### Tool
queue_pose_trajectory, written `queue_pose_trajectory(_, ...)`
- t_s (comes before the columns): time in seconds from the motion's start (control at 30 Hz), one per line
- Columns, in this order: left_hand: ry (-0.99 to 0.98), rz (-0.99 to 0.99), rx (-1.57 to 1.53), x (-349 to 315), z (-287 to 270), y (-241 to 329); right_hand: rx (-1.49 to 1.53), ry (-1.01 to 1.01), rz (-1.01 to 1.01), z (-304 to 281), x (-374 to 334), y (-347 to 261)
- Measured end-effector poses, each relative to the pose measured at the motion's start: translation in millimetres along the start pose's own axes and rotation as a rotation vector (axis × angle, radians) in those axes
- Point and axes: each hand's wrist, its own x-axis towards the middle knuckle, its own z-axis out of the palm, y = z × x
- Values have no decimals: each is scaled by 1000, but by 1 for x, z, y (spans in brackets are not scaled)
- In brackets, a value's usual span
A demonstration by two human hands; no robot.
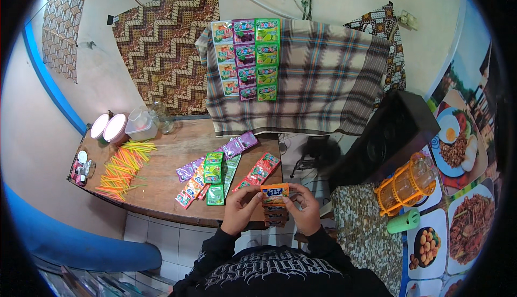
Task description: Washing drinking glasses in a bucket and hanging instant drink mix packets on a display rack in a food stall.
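My left hand (240, 211) and my right hand (305, 210) pinch the two sides of a strip of orange drink sachets (276, 200). The top sachet faces up between my thumbs, and the others hang below it, darker toward the bottom. The strip is over the front edge of the wooden table (161, 141). Just beyond my left hand lies a red sachet strip (258, 171). Further left, a green sachet strip (214, 170) overlaps an orange strip (191, 187) and purple sachets (240, 144).
Three sachet strips, white (227, 71), purple (246, 63) and green (266, 60), hang on a plaid cloth (328, 76). Colourful straws (125, 169) lie at the table's left. To the right stand a black speaker (385, 135), an orange-caged jar (407, 186) and a green cup (404, 221).
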Motion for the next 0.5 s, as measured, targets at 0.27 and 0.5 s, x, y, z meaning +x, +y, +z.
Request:
queue_pose_trajectory(0.27,13,99,15,15,31,19,-131,3,-108,-31,17,-17)
queue_pose_trajectory(0.5,79,448,474,55,45,62,-338,-63,-434,-63,60,-63)
